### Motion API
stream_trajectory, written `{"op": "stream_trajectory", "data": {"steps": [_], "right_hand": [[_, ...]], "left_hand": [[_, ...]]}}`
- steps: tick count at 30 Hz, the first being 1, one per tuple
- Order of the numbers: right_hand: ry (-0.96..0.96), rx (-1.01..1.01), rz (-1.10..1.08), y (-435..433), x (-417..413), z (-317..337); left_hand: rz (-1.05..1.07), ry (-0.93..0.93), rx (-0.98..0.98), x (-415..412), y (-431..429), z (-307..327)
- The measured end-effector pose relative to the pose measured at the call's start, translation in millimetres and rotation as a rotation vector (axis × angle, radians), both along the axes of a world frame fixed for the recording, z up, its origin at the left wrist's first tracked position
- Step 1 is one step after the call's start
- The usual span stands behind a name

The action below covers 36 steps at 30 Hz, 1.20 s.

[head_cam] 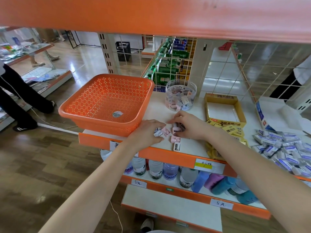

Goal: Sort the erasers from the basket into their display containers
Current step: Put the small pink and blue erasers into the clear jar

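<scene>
Left hand (148, 132) and right hand (188, 127) each pinch small pastel block erasers (176, 129) in curled fingers. At 6 o'clock, a grey rectangular eraser (177, 146) lies pointing 12-to-6.

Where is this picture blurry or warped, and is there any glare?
Head view: the overhead orange shelf edge is a soft, out-of-focus band. Head view: the wide-angle lens bows the shelf front and stretches the forearms. Head view: bright glare streaks the glossy floor at left. Head view: the pastel erasers between the left hand and right hand look fairly sharp; the bottles below are smeared.
</scene>
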State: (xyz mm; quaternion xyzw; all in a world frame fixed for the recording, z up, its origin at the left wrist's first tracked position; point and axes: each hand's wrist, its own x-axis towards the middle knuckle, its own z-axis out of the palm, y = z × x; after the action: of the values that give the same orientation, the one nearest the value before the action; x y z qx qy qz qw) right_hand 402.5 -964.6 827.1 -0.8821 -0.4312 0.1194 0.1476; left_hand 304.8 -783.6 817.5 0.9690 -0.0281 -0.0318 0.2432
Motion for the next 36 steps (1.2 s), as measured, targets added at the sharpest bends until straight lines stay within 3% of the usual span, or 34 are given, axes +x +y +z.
{"op": "stream_trajectory", "data": {"steps": [26,36], "right_hand": [[-0.058,0.113,-0.046,-21.2,-0.7,7.7],[-0.019,0.113,-0.054,-24.8,2.2,7.8]], "left_hand": [[-0.067,-0.006,0.046,25.9,-23.4,3.2],[-0.044,-0.073,-0.060,24.1,-19.7,4.8]]}}
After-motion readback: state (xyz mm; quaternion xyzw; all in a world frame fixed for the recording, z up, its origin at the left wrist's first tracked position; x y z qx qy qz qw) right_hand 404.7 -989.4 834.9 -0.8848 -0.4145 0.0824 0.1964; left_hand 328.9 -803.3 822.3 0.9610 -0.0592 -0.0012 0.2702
